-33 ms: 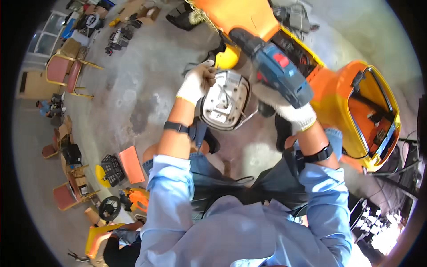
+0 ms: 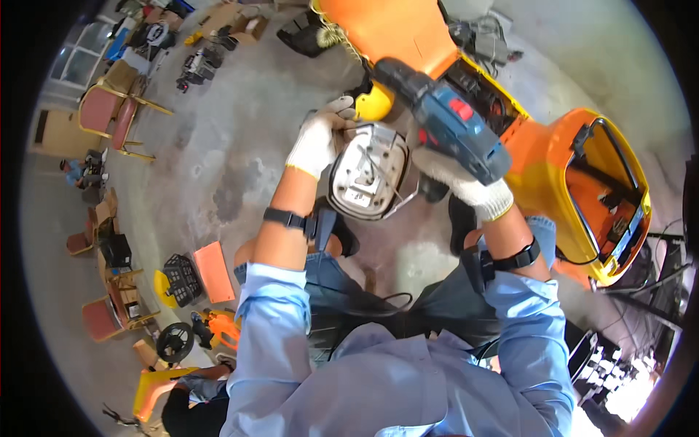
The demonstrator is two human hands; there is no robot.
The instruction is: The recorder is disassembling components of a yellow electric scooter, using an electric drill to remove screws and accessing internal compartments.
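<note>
My left hand (image 2: 320, 140), in a white work glove, has its fingers curled round the upper left edge of a rounded housing (image 2: 369, 172). The housing has a pale inside, a dark rim, a loose wire and small holes, and its open side faces up. My right hand (image 2: 455, 175), gloved too, is wrapped round the grip of a blue-black cordless drill (image 2: 466, 127) with red buttons. The drill points up and left, its chuck beyond the housing and apart from it. The drill's body hides part of my right fingers.
An orange and yellow vehicle body (image 2: 542, 149) lies ahead and right, with an open yellow-rimmed section (image 2: 608, 197). A yellow rounded part (image 2: 375, 102) is just beyond the housing. Chairs (image 2: 109, 109), a black crate (image 2: 183, 279) and an orange panel (image 2: 215, 271) stand left; another person (image 2: 196, 408) is at lower left.
The view has shifted slightly. The housing and the drill appear a little lower in the picture. Both hands keep their hold.
</note>
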